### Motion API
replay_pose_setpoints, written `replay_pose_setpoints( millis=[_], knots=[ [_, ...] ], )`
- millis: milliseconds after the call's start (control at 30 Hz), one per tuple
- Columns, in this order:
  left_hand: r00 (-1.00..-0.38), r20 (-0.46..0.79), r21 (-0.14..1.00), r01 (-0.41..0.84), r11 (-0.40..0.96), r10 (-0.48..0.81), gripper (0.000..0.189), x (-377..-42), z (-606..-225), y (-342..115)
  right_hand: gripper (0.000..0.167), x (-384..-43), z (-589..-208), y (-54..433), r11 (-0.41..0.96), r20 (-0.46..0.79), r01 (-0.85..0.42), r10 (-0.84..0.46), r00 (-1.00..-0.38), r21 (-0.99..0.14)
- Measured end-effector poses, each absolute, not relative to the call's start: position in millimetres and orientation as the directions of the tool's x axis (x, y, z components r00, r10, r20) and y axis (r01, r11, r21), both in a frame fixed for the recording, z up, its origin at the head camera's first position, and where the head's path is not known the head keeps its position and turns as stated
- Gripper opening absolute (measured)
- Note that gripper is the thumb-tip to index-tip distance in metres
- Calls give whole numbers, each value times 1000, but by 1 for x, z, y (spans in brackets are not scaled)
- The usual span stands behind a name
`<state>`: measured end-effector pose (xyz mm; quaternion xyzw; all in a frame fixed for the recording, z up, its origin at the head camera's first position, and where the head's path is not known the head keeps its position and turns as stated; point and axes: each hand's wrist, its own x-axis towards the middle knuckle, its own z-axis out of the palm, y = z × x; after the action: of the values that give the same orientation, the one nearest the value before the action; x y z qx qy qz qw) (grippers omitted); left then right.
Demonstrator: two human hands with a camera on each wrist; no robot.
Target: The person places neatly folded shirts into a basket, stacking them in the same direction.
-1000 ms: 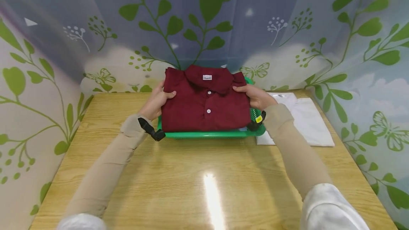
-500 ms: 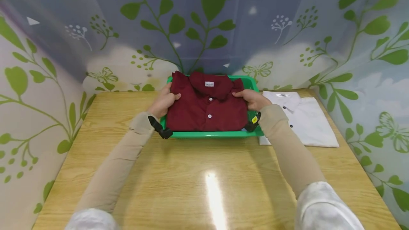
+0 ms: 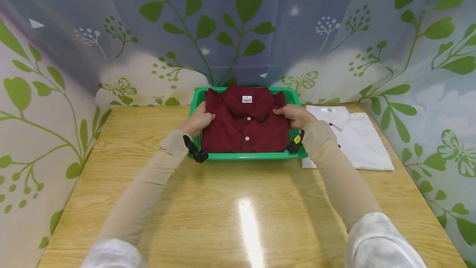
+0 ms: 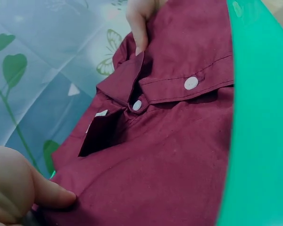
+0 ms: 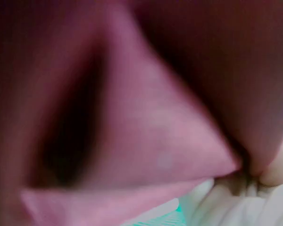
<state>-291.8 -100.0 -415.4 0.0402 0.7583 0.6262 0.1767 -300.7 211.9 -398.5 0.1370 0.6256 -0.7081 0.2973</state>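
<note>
A folded maroon shirt (image 3: 230,131) with white buttons and a collar label lies within a green plastic basket (image 3: 245,156). My left hand (image 3: 198,120) grips its left side, thumb on top and the other fingers hidden beneath. On the opposite side my right hand (image 3: 295,116) pinches the shirt near the sleeve fold. In the left wrist view the left thumb presses the maroon cloth, and the basket's rim (image 4: 259,113) runs along the right. Blurred folds of the shirt (image 5: 160,127) fill most of the right wrist view, with fingers (image 5: 226,193) holding them at the lower right.
A folded white shirt (image 3: 364,139) with dark buttons lies on the wooden table (image 3: 208,210) to the right, partly behind the right forearm. A leaf-patterned curtain (image 3: 156,44) hangs behind the table and along both sides.
The maroon shirt has come down into the basket, and more of the basket's back rim shows. My left hand has moved right along with the shirt's left side. Both hands keep their hold.
</note>
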Motion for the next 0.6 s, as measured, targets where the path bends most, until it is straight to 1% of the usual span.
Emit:
replay_pose_setpoints(
  millis=[133, 267, 367, 467, 533, 600],
  knots=[
    [-940, -206, 958, -137, 253, 271, 46, -290, -417, -99, 10, -302, -402, 213, -44, -560, 591, -269, -784, -806],
    [-945, -204, 954, -132, 269, 258, 55, -289, -418, -99, 15, -303, -403, 215, -46, -555, 588, -281, -783, -807],
    [-951, -202, 949, -130, 288, 236, 64, -289, -417, -97, 29, -303, -403, 216, -27, -554, 582, -274, -786, -813],
    [-958, -199, 937, -124, 328, 208, 70, -289, -417, -97, 53, -302, -401, 218, 18, -557, 575, -273, -784, -818],
    [-963, -184, 924, -102, 367, 196, 72, -288, -416, -97, 61, -301, -398, 220, 46, -561, 572, -272, -782, -819],
    [-971, -149, 905, -57, 423, 189, 72, -288, -415, -96, 63, -299, -394, 222, 94, -560, 557, -269, -784, -825]
  ],
)
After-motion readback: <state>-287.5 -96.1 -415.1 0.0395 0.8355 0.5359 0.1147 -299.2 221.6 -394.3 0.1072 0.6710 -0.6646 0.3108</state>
